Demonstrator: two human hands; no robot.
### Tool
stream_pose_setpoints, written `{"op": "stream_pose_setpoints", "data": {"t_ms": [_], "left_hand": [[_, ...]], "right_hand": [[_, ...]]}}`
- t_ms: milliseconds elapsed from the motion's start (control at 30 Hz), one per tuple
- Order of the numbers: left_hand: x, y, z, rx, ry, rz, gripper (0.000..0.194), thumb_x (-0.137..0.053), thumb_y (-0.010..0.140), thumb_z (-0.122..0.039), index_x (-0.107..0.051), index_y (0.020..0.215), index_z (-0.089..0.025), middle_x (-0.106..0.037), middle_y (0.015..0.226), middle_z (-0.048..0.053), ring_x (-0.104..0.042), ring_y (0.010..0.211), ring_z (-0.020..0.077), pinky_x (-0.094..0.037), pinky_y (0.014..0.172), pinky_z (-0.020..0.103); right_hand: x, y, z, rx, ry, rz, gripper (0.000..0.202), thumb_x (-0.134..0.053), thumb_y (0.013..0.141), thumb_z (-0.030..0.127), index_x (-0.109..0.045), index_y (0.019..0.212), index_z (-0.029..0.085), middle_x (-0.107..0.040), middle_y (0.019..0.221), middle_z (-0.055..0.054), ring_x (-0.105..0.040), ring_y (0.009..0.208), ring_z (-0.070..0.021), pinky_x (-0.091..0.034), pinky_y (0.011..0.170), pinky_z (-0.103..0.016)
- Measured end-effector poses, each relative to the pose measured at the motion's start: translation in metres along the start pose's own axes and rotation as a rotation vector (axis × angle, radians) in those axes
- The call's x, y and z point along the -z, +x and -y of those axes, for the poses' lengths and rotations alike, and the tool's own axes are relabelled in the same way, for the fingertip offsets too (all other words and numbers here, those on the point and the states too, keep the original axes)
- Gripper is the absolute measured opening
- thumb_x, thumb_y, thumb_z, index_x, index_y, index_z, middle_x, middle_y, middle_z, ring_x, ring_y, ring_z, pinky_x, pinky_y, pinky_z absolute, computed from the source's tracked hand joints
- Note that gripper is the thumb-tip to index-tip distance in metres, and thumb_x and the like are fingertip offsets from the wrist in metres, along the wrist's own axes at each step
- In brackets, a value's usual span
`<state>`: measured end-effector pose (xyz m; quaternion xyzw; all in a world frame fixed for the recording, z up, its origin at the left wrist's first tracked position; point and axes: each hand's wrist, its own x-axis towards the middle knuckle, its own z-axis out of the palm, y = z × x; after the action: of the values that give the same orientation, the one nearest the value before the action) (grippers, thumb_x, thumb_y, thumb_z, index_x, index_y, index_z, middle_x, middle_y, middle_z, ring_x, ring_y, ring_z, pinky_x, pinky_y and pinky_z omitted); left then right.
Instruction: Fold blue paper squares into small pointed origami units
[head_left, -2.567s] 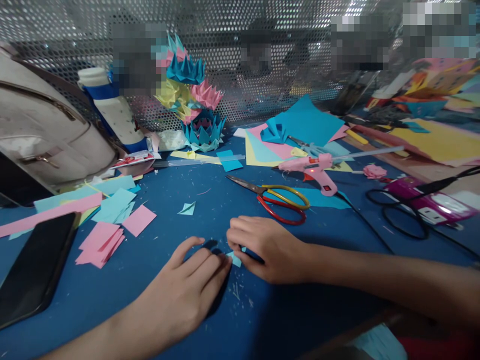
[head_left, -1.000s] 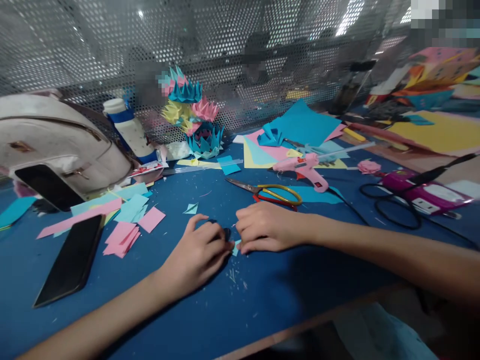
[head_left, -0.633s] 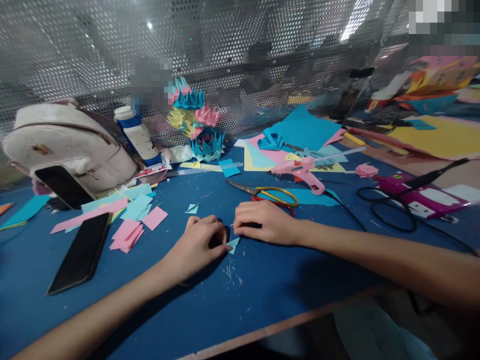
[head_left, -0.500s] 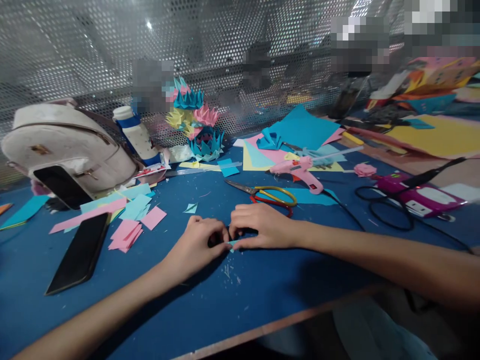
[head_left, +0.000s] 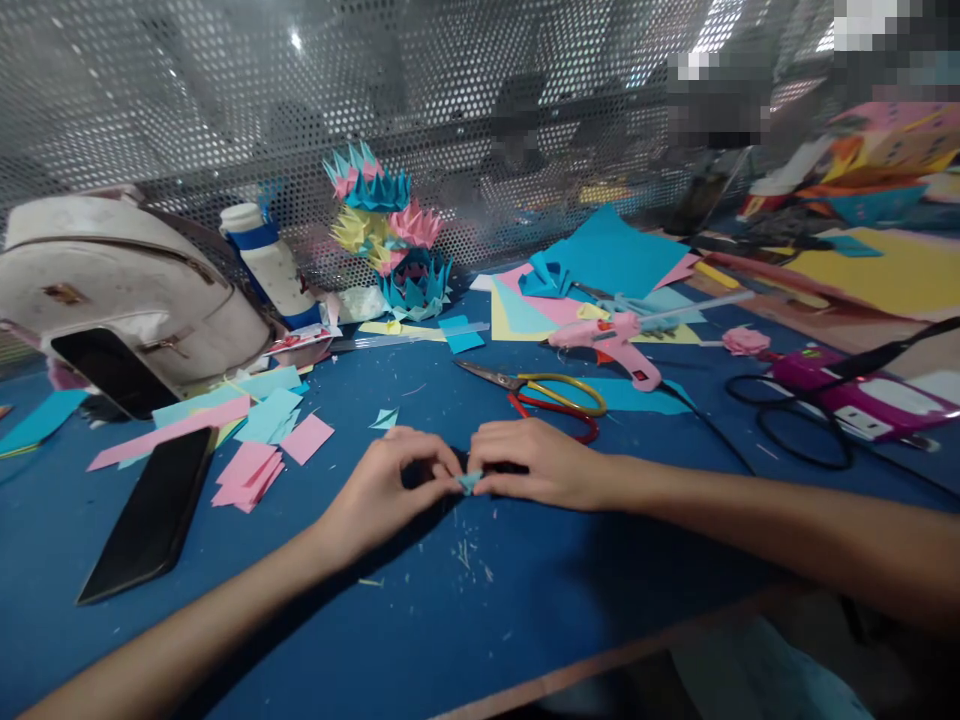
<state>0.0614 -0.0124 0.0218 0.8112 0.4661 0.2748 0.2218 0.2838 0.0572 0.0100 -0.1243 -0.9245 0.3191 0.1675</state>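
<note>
Between my hands is a small light-blue folded paper (head_left: pixel 469 483), pinched at both ends just above the blue table (head_left: pixel 420 620). My left hand (head_left: pixel 397 475) grips its left end between thumb and fingers. On the right end, my right hand (head_left: pixel 536 465) closes in the same way, knuckles up. Just beyond my fingers lies another small folded light-blue paper (head_left: pixel 385 418). Scissors (head_left: pixel 540 390) with yellow and red handles rest behind my right hand. Much of the held paper is hidden by my fingertips.
At left are a phone (head_left: pixel 150 520), pink paper squares (head_left: pixel 247 474), light-blue slips (head_left: pixel 271 415) and a pale backpack (head_left: pixel 112 280). A folded-paper flower stack (head_left: pixel 412 285) stands at the back. A pink glue gun (head_left: pixel 611 340) with its cord lies right, near a purple power strip (head_left: pixel 855 395).
The folded paper shows more between my fingertips, which have drawn slightly apart. The whole view has shifted a little; the other things on the table stay in place.
</note>
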Motion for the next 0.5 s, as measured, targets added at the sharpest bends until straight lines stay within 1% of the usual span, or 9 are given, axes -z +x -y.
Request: {"op": "stream_pose_setpoints", "data": {"t_ms": [33,100,167,233,300,333,367,433,500], "left_hand": [[0.004,0.002,0.008,0.009,0.024,-0.028,0.009,-0.065,0.092,-0.023,-0.070,0.085,-0.020,-0.072,0.078,-0.002,-0.066,0.072,0.0131,-0.050,0.074,0.029],[0.013,0.005,0.026,0.036,0.099,-0.096,0.011,-0.063,0.095,-0.026,-0.071,0.094,-0.019,-0.074,0.087,0.001,-0.068,0.081,0.0168,-0.050,0.083,0.037],[0.023,0.009,0.042,0.054,0.184,-0.127,0.016,-0.062,0.097,-0.031,-0.070,0.105,-0.020,-0.074,0.097,0.004,-0.068,0.089,0.0204,-0.049,0.090,0.044],[0.037,0.011,0.054,0.061,0.267,-0.137,0.025,-0.062,0.097,-0.034,-0.066,0.119,-0.021,-0.071,0.114,0.006,-0.065,0.104,0.0231,-0.046,0.099,0.047],[0.058,0.011,0.061,0.069,0.342,-0.121,0.028,-0.061,0.099,-0.036,-0.064,0.119,-0.018,-0.064,0.125,0.009,-0.061,0.115,0.0245,-0.047,0.102,0.048],[0.071,0.010,0.063,0.082,0.375,-0.092,0.027,-0.061,0.098,-0.035,-0.065,0.117,-0.016,-0.065,0.122,0.008,-0.062,0.114,0.0248,-0.048,0.100,0.046],[0.084,0.007,0.065,0.112,0.413,-0.073,0.023,-0.058,0.100,-0.035,-0.067,0.112,-0.017,-0.067,0.117,0.005,-0.062,0.110,0.0227,-0.048,0.100,0.041],[0.112,-0.002,0.072,0.208,0.500,-0.096,0.026,-0.050,0.104,-0.034,-0.067,0.108,-0.015,-0.068,0.111,0.004,-0.063,0.106,0.0223,-0.047,0.100,0.040],[0.136,-0.012,0.085,0.320,0.574,-0.106,0.027,-0.050,0.104,-0.035,-0.066,0.110,-0.014,-0.066,0.113,0.004,-0.063,0.106,0.0249,-0.049,0.096,0.044]], "right_hand": [[0.002,0.000,-0.002,-0.064,0.008,-0.029,0.022,-0.055,0.100,0.036,-0.066,0.096,0.017,-0.065,0.087,-0.003,-0.056,0.079,-0.0139,-0.040,0.070,-0.025],[0.006,0.001,-0.004,-0.158,0.022,-0.055,0.023,-0.051,0.101,0.036,-0.065,0.103,0.017,-0.066,0.090,-0.003,-0.056,0.075,-0.0126,-0.039,0.066,-0.024],[0.007,0.001,-0.005,-0.191,0.014,-0.050,0.024,-0.048,0.102,0.034,-0.064,0.105,0.018,-0.067,0.091,-0.003,-0.056,0.071,-0.0117,-0.038,0.064,-0.024],[0.007,0.001,-0.006,-0.174,-0.020,-0.032,0.023,-0.049,0.101,0.033,-0.066,0.105,0.018,-0.068,0.090,-0.003,-0.055,0.069,-0.0112,-0.038,0.063,-0.024],[0.006,0.001,-0.006,-0.144,-0.051,-0.016,0.022,-0.050,0.100,0.032,-0.067,0.105,0.019,-0.068,0.091,-0.002,-0.054,0.067,-0.0108,-0.038,0.063,-0.024],[0.006,0.001,-0.006,-0.135,-0.058,-0.012,0.022,-0.050,0.100,0.031,-0.067,0.105,0.019,-0.069,0.091,-0.002,-0.054,0.067,-0.0107,-0.038,0.063,-0.024],[0.006,0.001,-0.006,-0.134,-0.063,-0.009,0.022,-0.049,0.100,0.030,-0.067,0.106,0.019,-0.069,0.092,-0.003,-0.055,0.068,-0.0107,-0.038,0.063,-0.025],[0.005,0.000,-0.007,-0.141,-0.075,-0.004,0.022,-0.049,0.100,0.030,-0.067,0.107,0.019,-0.069,0.092,-0.003,-0.056,0.069,-0.0111,-0.038,0.064,-0.025],[0.006,0.000,-0.007,-0.143,-0.089,0.005,0.022,-0.048,0.100,0.029,-0.067,0.107,0.019,-0.069,0.092,-0.003,-0.056,0.069,-0.0112,-0.039,0.064,-0.025]]}}
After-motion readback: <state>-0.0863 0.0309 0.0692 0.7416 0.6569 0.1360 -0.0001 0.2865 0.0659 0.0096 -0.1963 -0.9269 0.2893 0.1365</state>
